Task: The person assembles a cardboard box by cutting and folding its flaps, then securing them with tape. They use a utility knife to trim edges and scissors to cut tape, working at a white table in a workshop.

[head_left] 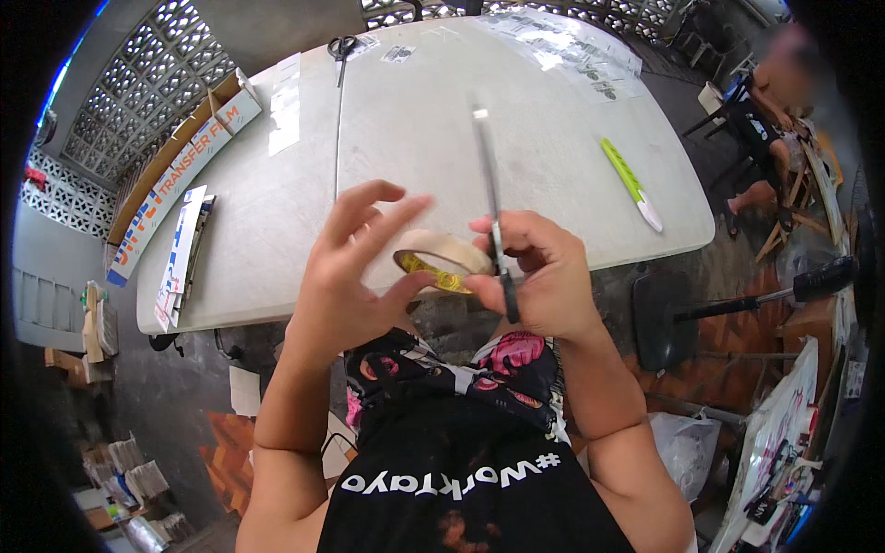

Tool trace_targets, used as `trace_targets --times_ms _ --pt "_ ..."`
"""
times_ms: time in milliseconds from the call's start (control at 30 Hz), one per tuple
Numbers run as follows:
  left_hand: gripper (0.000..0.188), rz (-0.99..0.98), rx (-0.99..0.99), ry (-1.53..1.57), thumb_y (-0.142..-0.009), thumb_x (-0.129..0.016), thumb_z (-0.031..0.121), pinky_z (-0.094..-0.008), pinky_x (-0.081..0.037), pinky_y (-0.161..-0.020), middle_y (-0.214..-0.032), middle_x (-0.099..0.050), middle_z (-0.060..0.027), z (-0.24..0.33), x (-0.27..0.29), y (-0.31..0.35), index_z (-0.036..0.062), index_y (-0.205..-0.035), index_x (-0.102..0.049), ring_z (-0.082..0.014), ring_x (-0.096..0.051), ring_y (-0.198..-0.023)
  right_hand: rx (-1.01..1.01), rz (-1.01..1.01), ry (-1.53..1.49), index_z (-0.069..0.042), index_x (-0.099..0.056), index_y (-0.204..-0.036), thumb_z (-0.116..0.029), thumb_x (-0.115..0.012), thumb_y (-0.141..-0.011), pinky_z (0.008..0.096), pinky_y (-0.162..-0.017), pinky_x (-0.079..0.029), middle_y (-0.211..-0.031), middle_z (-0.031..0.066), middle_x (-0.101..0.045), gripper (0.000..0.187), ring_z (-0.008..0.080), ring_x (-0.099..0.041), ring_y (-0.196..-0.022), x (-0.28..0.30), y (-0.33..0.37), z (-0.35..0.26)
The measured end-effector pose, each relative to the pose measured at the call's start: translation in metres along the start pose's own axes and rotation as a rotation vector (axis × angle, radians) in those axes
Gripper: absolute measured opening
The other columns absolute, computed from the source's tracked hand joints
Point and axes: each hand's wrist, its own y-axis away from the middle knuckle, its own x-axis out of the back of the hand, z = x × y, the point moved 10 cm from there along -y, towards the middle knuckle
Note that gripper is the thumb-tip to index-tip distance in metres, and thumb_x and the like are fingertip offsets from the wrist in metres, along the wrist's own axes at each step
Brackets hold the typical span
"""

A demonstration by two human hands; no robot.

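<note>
A roll of cream masking tape (pixel 449 244) with a yellow printed inner core is between my hands, over the table's near edge. My right hand (pixel 551 276) pinches the roll's right side with thumb and forefinger. Upright in the same hand is a long thin grey tool (pixel 489 170) with a black lower end; it is blurred and I cannot make out its kind. My left hand (pixel 346 267) is at the roll's left side, fingers spread and slightly blurred, thumb tip against the roll's lower edge.
On the white folding table (pixel 406 120) lie black-handled scissors (pixel 342 51), a green and white cutter-like tool (pixel 631 184), clear printed sheets (pixel 562 46) and a long cardboard box (pixel 189 161). A person (pixel 784 92) sits at far right. A black chair (pixel 664 318) stands to my right.
</note>
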Motion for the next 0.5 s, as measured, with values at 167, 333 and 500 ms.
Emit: trace_targets --times_ms 167,333,500 --pt "0.029 0.066 -0.248 0.131 -0.067 -0.086 0.006 -0.0309 -0.047 -0.062 -0.085 -0.068 -0.0061 0.011 0.014 0.004 0.0035 -0.094 -0.076 -0.0173 -0.058 -0.072 -0.084 0.0 -0.044 -0.001 -0.064 -0.121 -0.001 -0.088 -0.075 0.0258 -0.079 -0.054 -0.094 0.0055 -0.071 0.051 0.0088 -0.065 -0.087 -0.01 -0.002 -0.001" --pt "0.033 0.017 0.146 0.243 -0.076 -0.078 -0.001 -0.0325 -0.052 -0.075 -0.101 -0.069 -0.0115 -0.003 0.008 0.019 0.0014 -0.109 -0.074 -0.0205 -0.063 -0.088 -0.122 -0.023 0.053 -0.002 -0.063 -0.122 -0.001 -0.089 -0.074 0.0266 -0.085 -0.053 -0.096 0.0052 -0.072 0.055 0.0115 -0.068 -0.092 -0.008 0.004 0.006" --pt "0.037 -0.191 -0.067 0.039 -0.08 -0.075 0.001 -0.0346 -0.053 -0.084 -0.112 -0.068 -0.015 0.01 -0.007 0.01 0.0018 -0.117 -0.071 -0.031 -0.063 -0.104 -0.217 -0.051 -0.054 -0.006 -0.058 -0.126 -0.005 -0.089 -0.074 0.0251 -0.078 -0.052 -0.087 0.0065 -0.072 0.06 0.0092 -0.067 -0.085 -0.021 0.002 0.006"
